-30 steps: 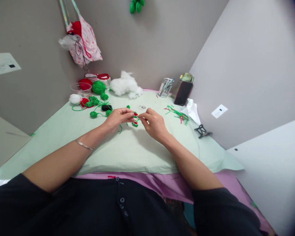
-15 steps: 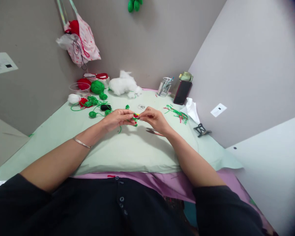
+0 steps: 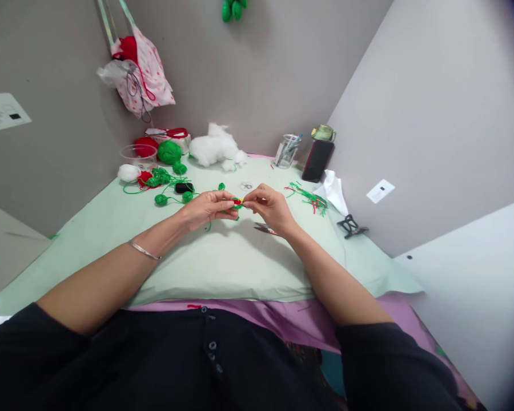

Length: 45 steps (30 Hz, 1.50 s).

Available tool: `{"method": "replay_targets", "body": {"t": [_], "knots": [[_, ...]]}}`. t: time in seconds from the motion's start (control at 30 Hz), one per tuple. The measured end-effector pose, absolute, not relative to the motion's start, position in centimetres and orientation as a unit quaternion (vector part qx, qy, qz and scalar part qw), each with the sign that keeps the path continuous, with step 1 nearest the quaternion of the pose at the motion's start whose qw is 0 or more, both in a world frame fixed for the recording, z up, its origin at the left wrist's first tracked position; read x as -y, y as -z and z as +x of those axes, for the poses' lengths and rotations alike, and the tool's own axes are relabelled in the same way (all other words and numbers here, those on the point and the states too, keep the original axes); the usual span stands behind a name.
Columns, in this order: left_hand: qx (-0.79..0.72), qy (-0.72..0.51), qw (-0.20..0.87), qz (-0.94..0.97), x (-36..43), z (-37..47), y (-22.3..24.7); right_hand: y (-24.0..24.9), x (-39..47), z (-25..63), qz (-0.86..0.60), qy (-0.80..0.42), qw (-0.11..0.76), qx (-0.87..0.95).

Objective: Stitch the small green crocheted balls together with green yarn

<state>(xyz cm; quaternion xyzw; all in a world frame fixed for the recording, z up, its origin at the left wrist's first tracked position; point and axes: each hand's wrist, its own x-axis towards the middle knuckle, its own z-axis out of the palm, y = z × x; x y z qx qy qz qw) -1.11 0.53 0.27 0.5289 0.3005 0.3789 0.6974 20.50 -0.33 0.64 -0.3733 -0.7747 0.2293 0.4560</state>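
- A clear plastic bowl point(image 3: 139, 154) stands at the far left of the table; what lies inside it cannot be made out, though a red yarn ball point(image 3: 146, 144) shows just behind it.
- A clear glass jar point(image 3: 286, 151) near the back wall holds thin tools, standing tilted in it.
- A pink dotted cloth bag point(image 3: 143, 74) hangs on the wall, with red yarn showing at its mouth.
- A green yarn ball point(image 3: 169, 152) sits beside the bowl, and a heap of white stuffing point(image 3: 216, 148) lies against the wall.
- Small green crocheted pieces point(image 3: 163, 188) and loose green thread are scattered at the left, near a white ball point(image 3: 128, 172).
- The table is covered by a pale green sheet point(image 3: 223, 268), with a purple layer showing at its near edge.
- Grey partition walls close in the corner; a dark phone point(image 3: 318, 161) leans at the right wall, close to cut yarn scraps point(image 3: 310, 200) and a black hair clip point(image 3: 351, 226).
- Scissors point(image 3: 265, 229) lie on the sheet just under the right hand.
- The left hand point(image 3: 205, 208), a bangle on its wrist, pinches a small green and red crocheted piece point(image 3: 237, 204) with its fingertips together on it.
- The right hand point(image 3: 269, 208) meets it from the other side, thumb and forefinger closed on the same piece, held just above the sheet's middle.
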Motion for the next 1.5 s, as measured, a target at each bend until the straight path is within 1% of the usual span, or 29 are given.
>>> {"method": "replay_targets", "body": {"t": [0.2,0.4,0.63,0.73,0.93,1.0,1.07,1.2,1.33,1.4,1.5], "knots": [[-0.312,-0.382,0.7,0.517,-0.4,-1.0,-0.3,-0.5,0.5,20.3,-0.375,-0.184,0.43,0.801],[-0.323,-0.383,0.693,0.519,-0.6,-1.0,-0.3,-0.1,1.1,20.0,-0.37,-0.121,0.381,0.838],[-0.338,-0.398,0.683,0.511,-0.5,-1.0,-0.5,0.1,2.1,19.4,-0.363,-0.066,0.378,0.849],[-0.336,-0.393,0.681,0.519,-0.5,-0.9,-0.5,-0.1,2.6,19.0,-0.364,-0.008,0.33,0.871],[-0.352,-0.374,0.661,0.547,-0.4,-0.7,-0.3,-0.1,3.1,18.3,-0.43,0.129,0.199,0.871],[-0.357,-0.376,0.655,0.549,-0.4,-0.6,-0.2,-0.2,3.2,18.4,-0.412,0.17,0.184,0.876],[-0.358,-0.382,0.65,0.55,-0.3,-0.4,-0.1,-0.5,3.4,18.5,-0.372,0.193,0.188,0.888],[-0.378,-0.4,0.63,0.548,-0.2,-0.2,0.0,-1.1,4.7,18.0,-0.268,0.202,0.193,0.922],[-0.396,-0.432,0.628,0.512,-0.5,-0.2,0.3,-1.4,6.1,16.9,-0.191,0.153,0.166,0.955],[-0.385,-0.434,0.639,0.504,-0.7,-0.4,0.5,-1.6,5.9,16.8,-0.201,0.12,0.174,0.957],[-0.36,-0.426,0.65,0.515,-0.8,-0.7,0.6,-2.3,4.8,18.4,-0.267,0.069,0.195,0.941]]}}
